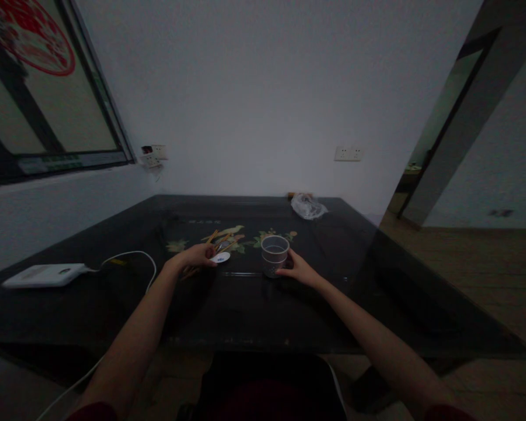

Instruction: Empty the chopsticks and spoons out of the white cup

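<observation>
My left hand (197, 255) is closed around a bundle of utensils, low over the dark table. Out of it stick wooden chopsticks (213, 236), a white spoon (221, 258) with a small blue mark, and what looks like a metal spoon (222, 246). The chopsticks' other ends show under the wrist. To the right, a grey cylindrical utensil holder (274, 257) with perforated lower walls stands upright. My right hand (298, 268) grips it from its right side, thumb in front; the other fingers are partly hidden behind it.
The dark glossy table (245, 310) has a painted bird and flowers. A crumpled clear plastic bag (307, 206) lies at its far edge by the wall. On the left is a white flat device (45, 275) with a white cable (146, 257). A dark long object (414, 298) lies at right.
</observation>
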A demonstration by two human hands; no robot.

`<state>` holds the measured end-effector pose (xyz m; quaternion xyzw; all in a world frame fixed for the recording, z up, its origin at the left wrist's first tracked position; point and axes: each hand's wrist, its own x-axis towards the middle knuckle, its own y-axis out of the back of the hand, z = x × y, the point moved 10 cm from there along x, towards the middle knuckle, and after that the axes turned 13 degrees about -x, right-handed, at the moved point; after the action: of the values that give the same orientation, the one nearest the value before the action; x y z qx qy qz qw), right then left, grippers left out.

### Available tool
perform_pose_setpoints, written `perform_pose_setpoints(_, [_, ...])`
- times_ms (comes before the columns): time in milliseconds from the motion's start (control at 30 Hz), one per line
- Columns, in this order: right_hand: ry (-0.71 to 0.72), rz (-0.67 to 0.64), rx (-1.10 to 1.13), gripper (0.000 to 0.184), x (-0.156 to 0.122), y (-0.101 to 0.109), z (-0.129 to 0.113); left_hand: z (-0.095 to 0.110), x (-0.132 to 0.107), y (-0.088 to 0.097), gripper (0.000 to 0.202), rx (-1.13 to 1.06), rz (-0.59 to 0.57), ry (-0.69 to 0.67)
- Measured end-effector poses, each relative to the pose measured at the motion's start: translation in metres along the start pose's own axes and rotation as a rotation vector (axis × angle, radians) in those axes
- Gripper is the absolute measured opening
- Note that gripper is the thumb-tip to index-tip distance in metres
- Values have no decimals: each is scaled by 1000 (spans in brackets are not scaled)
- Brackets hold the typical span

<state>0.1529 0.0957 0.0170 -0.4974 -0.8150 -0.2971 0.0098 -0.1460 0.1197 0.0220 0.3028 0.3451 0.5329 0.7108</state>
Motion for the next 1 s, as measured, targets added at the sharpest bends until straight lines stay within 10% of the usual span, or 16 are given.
perform_pose_setpoints(800, [0, 9, 13, 80, 0, 0, -7, 15, 21, -17, 26, 79, 96, -144])
perform_pose_setpoints(1000, [8, 10, 8, 80, -1, 0, -9, 62, 9, -13, 22, -50, 156, -301])
